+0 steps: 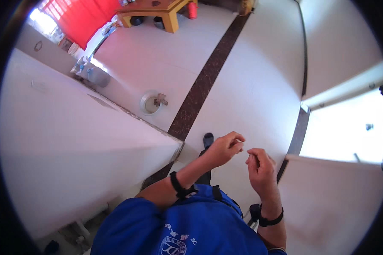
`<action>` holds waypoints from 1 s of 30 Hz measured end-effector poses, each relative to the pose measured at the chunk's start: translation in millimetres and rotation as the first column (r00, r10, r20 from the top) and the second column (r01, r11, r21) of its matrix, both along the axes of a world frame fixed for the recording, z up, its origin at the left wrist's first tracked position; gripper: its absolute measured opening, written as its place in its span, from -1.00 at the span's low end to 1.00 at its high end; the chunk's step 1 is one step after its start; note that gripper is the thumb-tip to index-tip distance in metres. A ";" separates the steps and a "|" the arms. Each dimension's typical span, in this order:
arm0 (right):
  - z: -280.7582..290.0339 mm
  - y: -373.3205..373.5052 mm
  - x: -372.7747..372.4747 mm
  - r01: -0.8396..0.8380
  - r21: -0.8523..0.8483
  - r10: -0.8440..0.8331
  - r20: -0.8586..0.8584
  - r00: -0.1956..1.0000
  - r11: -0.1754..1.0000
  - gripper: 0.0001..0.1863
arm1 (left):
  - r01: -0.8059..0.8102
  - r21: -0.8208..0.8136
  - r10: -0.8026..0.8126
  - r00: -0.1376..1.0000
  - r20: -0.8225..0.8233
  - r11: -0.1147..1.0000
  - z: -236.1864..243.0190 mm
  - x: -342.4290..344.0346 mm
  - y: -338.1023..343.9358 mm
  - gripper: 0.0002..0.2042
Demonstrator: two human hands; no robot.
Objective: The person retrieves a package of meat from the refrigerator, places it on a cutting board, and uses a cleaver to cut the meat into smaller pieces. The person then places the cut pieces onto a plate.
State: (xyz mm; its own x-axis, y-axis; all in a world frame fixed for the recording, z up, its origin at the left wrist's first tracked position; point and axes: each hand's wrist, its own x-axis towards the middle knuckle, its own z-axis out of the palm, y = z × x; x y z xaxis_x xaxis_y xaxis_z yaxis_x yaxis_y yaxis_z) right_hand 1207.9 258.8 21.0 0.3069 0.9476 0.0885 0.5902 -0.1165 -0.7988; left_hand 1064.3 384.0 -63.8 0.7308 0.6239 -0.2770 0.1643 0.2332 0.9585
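In front of my body, above the pale floor, both my hands are raised with a narrow gap between them. My left hand (225,148) points to the right, its index finger bent outward and a space showing between fingers and thumb; I see nothing in it. Facing it, my right hand (261,168) has its fingers curled in toward the thumb, and no object shows there. Black bands circle both wrists: a left wristband (181,186) and a right wristband (270,217). Below my left hand a dark shoe (208,139) stands on the floor.
A dark stone strip (208,74) crosses the floor ahead. Beside it sits a metal basin (150,103) with a brownish cloth over its rim. A white wall (85,153) ends close on my left; a bright doorway (344,134) is at right. Far off stands a wooden table (171,21).
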 end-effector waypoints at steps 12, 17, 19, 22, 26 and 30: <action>6.6 329.0 200.6 -0.013 -0.125 0.011 -0.014 1.000 0.992 -0.84 | -0.311 0.208 0.269 0.941 0.206 0.927 131.7 106.0 383.5 -0.80; -23.0 497.6 265.2 -0.081 -0.100 0.075 -0.057 0.996 0.992 -0.84 | -0.457 0.126 0.455 0.889 0.046 0.880 85.9 90.1 503.0 -0.79; -18.6 593.8 280.9 -0.163 -0.134 0.160 -0.028 0.987 0.978 -0.82 | -0.558 0.141 0.565 0.825 -0.007 0.817 79.7 79.1 550.0 -0.78; 14.1 734.2 268.9 -0.390 -0.062 0.392 0.011 0.920 0.919 -0.83 | -0.698 0.190 0.708 0.706 0.017 0.691 89.7 54.5 606.1 -0.77; 54.8 904.4 188.7 -0.643 0.031 0.642 0.014 0.766 0.766 -0.84 | -0.810 0.269 0.840 0.542 0.006 0.521 94.4 5.2 679.1 -0.78; 35.4 1035.1 86.5 -0.775 0.075 0.769 0.093 0.632 0.628 -0.88 | -0.902 0.150 0.913 0.407 -0.007 0.404 57.0 -58.1 767.1 -0.78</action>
